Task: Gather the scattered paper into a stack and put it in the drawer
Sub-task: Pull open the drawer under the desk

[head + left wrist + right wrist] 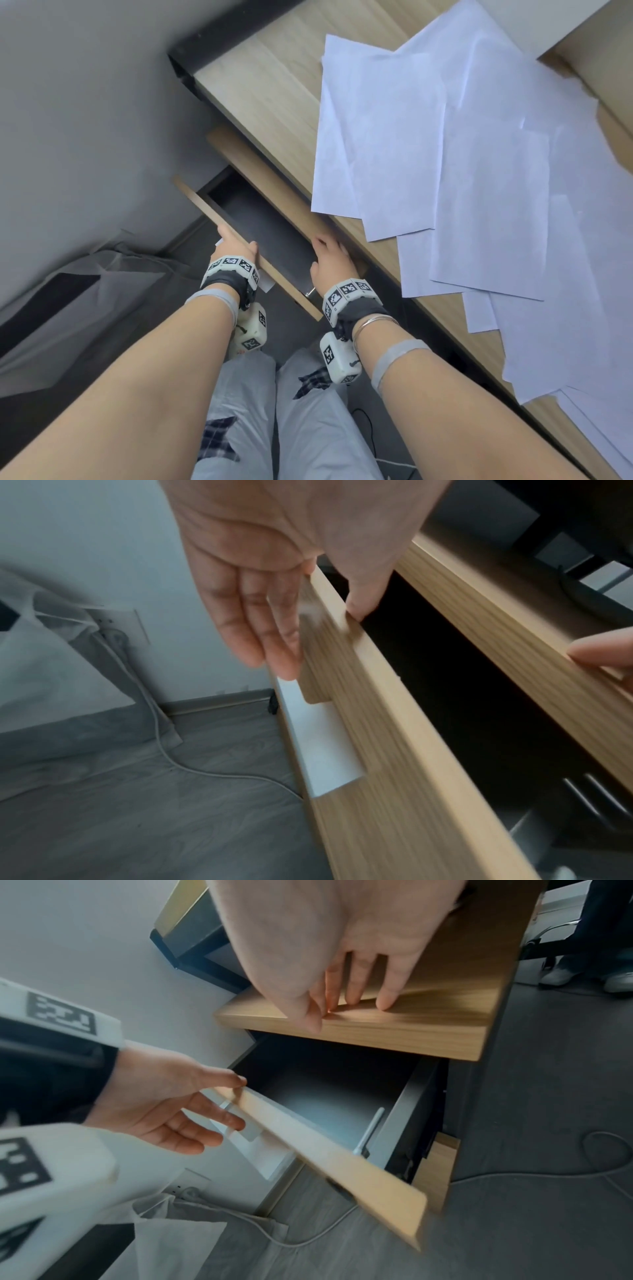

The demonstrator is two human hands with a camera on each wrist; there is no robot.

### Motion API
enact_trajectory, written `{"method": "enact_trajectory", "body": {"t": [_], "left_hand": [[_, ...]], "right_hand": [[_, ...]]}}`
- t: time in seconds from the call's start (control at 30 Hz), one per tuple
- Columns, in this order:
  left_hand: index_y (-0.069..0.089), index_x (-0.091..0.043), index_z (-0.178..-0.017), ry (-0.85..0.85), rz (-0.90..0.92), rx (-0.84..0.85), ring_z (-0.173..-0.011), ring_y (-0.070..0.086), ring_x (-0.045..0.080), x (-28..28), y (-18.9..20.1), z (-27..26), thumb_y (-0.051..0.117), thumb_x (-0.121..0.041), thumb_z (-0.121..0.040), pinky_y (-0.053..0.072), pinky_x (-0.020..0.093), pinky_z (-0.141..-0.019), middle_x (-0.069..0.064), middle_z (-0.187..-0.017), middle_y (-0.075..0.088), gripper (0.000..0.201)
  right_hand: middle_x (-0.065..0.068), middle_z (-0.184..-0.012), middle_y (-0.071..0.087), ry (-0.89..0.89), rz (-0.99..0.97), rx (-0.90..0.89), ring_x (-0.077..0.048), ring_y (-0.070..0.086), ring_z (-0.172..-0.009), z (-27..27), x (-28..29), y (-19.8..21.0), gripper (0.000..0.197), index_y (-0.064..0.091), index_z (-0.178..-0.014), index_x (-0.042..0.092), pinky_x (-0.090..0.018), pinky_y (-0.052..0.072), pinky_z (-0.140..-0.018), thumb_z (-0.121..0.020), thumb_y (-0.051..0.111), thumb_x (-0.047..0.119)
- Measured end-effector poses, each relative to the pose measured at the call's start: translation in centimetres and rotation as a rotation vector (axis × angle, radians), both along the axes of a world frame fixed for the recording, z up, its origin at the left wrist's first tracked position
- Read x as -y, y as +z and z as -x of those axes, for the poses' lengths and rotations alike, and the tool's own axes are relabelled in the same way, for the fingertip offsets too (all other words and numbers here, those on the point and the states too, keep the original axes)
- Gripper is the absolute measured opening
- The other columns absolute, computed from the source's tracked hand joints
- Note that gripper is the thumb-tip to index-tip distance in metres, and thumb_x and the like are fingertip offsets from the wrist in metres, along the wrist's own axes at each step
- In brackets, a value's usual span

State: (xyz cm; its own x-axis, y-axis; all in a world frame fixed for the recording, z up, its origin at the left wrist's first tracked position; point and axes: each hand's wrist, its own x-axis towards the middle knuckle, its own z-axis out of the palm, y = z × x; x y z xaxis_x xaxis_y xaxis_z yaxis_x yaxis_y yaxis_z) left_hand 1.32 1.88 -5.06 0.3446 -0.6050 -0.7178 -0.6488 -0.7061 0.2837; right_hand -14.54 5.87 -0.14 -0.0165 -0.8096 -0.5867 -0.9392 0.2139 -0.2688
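White paper (479, 164) scattered on desk; drawer (253, 219) open.

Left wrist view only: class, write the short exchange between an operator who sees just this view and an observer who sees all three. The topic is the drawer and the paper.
Operator: I see the left hand holding the drawer front, thumb over its top edge. Where is the paper?
Observer: In the head view, the paper lies scattered in overlapping sheets on the desk top.
Operator: Only one fingertip of the right hand shows here. What is it doing?
Observer: In the right wrist view, the right hand rests straight fingers on the wooden panel above the opening.
Operator: The inside looks black to me.
Observer: In the right wrist view, the drawer floor is grey, and no sheet shows on it.
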Motion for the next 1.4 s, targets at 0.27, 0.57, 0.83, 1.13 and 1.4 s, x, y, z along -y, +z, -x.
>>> {"method": "enact_trajectory", "body": {"t": [0.27, 0.57, 0.83, 1.13, 1.4], "left_hand": [[0.02, -0.017, -0.14, 0.076, -0.037, 0.027, -0.102, 0.059, 0.037, -2.7, 0.5, -3.2, 0.052, -0.019, -0.089, 0.037, 0.037, -0.072, 0.02, -0.122, 0.055, 0.06], [0.024, -0.013, -0.139, 0.085, -0.113, 0.066, -0.091, 0.059, 0.034, -6.2, 0.8, -7.8, 0.054, -0.016, -0.089, 0.041, 0.038, -0.069, 0.02, -0.109, 0.06, 0.058], [0.023, -0.013, -0.137, 0.074, -0.153, 0.104, -0.081, 0.051, 0.031, -9.0, 0.9, -10.9, 0.054, -0.016, -0.089, 0.042, 0.039, -0.069, 0.02, -0.11, 0.061, 0.057], [0.025, -0.013, -0.134, 0.108, -0.177, 0.122, -0.084, 0.055, 0.032, -11.7, 0.6, -13.9, 0.056, -0.015, -0.087, 0.044, 0.039, -0.071, 0.02, -0.11, 0.061, 0.055], [0.028, -0.013, -0.128, 0.095, -0.196, 0.137, -0.084, 0.056, 0.033, -12.3, 0.3, -14.6, 0.054, -0.016, -0.088, 0.049, 0.042, -0.073, 0.017, -0.099, 0.059, 0.048]], "right_hand": [[0.006, -0.154, 0.024, -0.006, 0.016, -0.035, -0.021, 0.029, -0.138, -0.5, -0.3, 0.1, 0.053, 0.031, -0.144, 0.015, -0.031, 0.035, -0.107, -0.092, 0.038, 0.005], [0.001, -0.156, 0.021, -0.033, 0.003, -0.091, -0.024, 0.025, -0.141, -1.7, -0.4, -0.1, 0.057, 0.025, -0.147, 0.014, -0.032, 0.029, -0.113, -0.092, 0.037, 0.005], [0.0, -0.157, 0.017, -0.059, 0.007, -0.118, -0.023, 0.02, -0.144, -2.4, -0.8, -0.3, 0.059, 0.02, -0.148, 0.013, -0.032, 0.028, -0.114, -0.093, 0.039, 0.005], [0.001, -0.158, 0.013, -0.101, 0.005, -0.136, -0.022, 0.017, -0.146, -3.4, -1.1, -0.2, 0.062, 0.017, -0.15, 0.014, -0.033, 0.029, -0.114, -0.093, 0.04, 0.004], [0.002, -0.159, 0.012, -0.111, -0.012, -0.138, -0.022, 0.017, -0.145, -3.5, -1.2, -0.1, 0.064, 0.016, -0.15, 0.015, -0.034, 0.032, -0.113, -0.092, 0.041, 0.004]]}}
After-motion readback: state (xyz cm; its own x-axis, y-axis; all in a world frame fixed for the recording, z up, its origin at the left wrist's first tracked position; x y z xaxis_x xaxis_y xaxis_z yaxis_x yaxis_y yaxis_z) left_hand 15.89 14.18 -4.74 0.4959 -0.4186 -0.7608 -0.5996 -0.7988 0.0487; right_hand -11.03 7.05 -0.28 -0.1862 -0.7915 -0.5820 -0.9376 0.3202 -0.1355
